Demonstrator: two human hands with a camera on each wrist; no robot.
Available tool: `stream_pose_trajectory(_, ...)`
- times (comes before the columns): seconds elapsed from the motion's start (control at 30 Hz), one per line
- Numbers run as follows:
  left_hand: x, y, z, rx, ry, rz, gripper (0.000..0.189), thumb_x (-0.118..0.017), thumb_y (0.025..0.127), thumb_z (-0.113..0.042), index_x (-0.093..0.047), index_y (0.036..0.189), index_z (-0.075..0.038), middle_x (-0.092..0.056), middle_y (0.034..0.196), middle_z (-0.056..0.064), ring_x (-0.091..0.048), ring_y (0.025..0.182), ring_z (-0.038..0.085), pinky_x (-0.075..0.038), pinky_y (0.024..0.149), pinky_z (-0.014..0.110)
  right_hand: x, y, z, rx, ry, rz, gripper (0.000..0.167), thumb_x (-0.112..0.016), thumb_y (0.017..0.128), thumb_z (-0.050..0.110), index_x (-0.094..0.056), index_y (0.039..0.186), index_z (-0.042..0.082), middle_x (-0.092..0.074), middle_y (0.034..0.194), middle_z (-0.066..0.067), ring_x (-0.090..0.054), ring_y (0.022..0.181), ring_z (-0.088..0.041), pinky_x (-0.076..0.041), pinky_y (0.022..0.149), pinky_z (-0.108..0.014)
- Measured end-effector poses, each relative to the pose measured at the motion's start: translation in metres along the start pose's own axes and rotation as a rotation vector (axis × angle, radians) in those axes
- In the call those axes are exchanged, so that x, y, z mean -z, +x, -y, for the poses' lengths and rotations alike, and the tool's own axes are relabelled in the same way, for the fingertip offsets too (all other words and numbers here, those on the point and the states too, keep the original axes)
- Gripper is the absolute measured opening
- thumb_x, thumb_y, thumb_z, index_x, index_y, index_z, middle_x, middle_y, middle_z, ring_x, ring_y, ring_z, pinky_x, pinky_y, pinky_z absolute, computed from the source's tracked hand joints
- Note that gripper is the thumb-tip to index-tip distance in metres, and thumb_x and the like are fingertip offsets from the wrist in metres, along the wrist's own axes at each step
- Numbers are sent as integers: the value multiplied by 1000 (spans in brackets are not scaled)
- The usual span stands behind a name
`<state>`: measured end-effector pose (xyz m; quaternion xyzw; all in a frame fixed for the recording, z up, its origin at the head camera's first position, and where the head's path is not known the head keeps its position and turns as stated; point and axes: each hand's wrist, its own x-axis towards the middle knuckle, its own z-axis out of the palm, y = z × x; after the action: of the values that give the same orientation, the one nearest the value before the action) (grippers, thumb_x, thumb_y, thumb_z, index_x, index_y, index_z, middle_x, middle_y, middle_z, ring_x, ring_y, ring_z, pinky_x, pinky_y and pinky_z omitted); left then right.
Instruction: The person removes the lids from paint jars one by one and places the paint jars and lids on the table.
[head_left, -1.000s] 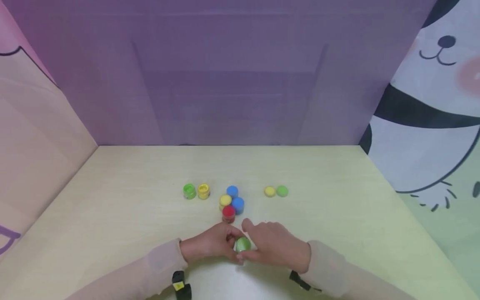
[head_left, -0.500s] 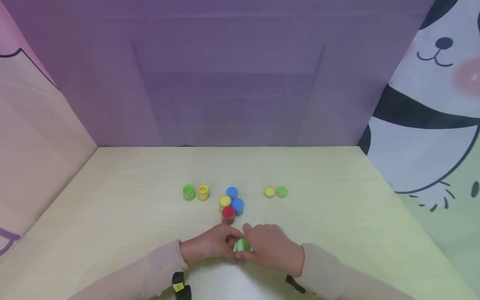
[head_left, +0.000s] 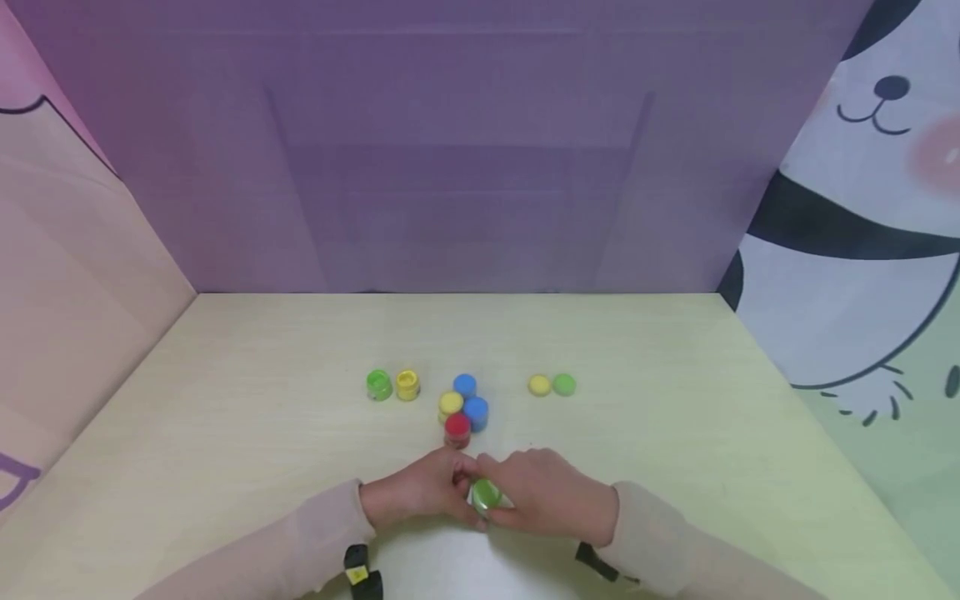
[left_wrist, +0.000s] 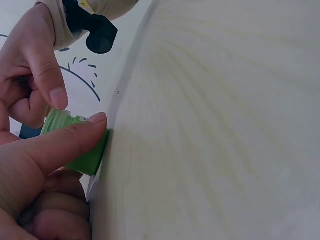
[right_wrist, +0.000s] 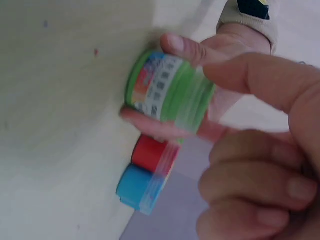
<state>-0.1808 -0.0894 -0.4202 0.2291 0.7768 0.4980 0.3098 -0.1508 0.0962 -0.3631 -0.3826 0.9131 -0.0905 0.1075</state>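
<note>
A small green jar (head_left: 486, 496) stands upright on the table between both hands. The left hand (head_left: 422, 490) grips its lower body, its thumb (left_wrist: 75, 137) lying across the side in the left wrist view. From the other side, the right hand (head_left: 558, 498) pinches the upper rim between thumb and forefinger; its other fingers (right_wrist: 250, 185) are curled. In the right wrist view, the jar (right_wrist: 165, 92) shows a printed label and a clear ridged upper part. Whether a lid sits on it cannot be told. Just beyond stands a jar with a red lid (head_left: 457, 425).
Two blue-lidded jars (head_left: 476, 411) and a yellow-lidded jar (head_left: 450, 402) cluster behind the red one. Farther left are uncovered green (head_left: 378, 384) and yellow (head_left: 407, 384) jars. A yellow lid (head_left: 539, 384) and a green lid (head_left: 564, 384) lie to the right. A purple wall (head_left: 465, 208) rises behind.
The right hand's thumb and forefinger shift slightly left around the jar's top, and the white and green pattern seen there changes. The left hand keeps its place; the other jars stay put.
</note>
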Motion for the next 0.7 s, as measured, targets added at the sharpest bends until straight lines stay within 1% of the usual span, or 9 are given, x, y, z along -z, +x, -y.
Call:
stream_pose_trajectory(0.1,0,0,0,23,2,-3,34,-82,68,-4,-71,98,-17,-45,57,-2,-38,53,11,-30,49,20,3,-2,-3,51,-33,17,43,-68,85,23,-53,125,15,-35,54,11,-30,46,-3,-29,45,-17)
stream_pose_trajectory(0.13,1,0,0,29,1,-3,33,-81,68,-5,-71,97,-17,-45,57,-2,-38,53,11,-31,50,21,3,-2,-3,63,-45,25,46,-68,85,21,-52,129,16,-34,52,11,-29,45,-3,-28,44,-17)
stream_pose_trajectory(0.2,1,0,-1,40,-11,0,33,-81,68,-5,-71,97,-18,-46,58,-2,-39,54,11,-32,51,21,5,-2,-4,71,-62,46,49,-68,85,20,-51,131,18,-32,52,10,-27,44,-4,-26,44,-17)
stream_pose_trajectory(0.37,1,0,0,30,-20,7,29,-81,68,-5,-71,93,-16,-47,58,-2,-39,53,10,-33,51,21,10,-1,-6,70,-93,84,48,-69,85,19,-52,130,22,-35,52,8,-30,44,-5,-30,45,-17)
stream_pose_trajectory(0.5,0,0,0,17,-13,6,23,-82,68,-6,-69,86,-12,-47,58,-3,-40,53,9,-33,51,20,11,-1,-8,84,-64,85,42,-70,84,19,-54,123,21,-36,54,9,-31,47,-5,-30,46,-18)
stream_pose_trajectory(0.57,0,0,0,15,-12,7,22,-82,68,-5,-68,85,-10,-47,58,-3,-40,54,9,-34,51,20,10,-2,-9,106,-33,67,40,-70,84,20,-54,121,19,-36,55,10,-31,48,-4,-29,46,-17)
stream_pose_trajectory(0.63,0,0,-1,12,-3,8,24,-82,68,-5,-68,86,-11,-47,58,-3,-40,54,10,-33,51,20,9,-2,-9,127,-9,29,39,-71,84,23,-55,118,17,-37,56,11,-32,49,-3,-29,46,-16)
stream_pose_trajectory(0.7,1,0,-1,9,9,4,25,-82,68,-6,-69,89,-12,-46,58,-3,-40,54,10,-33,51,20,8,-2,-8,113,11,-6,35,-69,84,29,-54,113,15,-37,56,12,-31,49,-2,-29,45,-16)
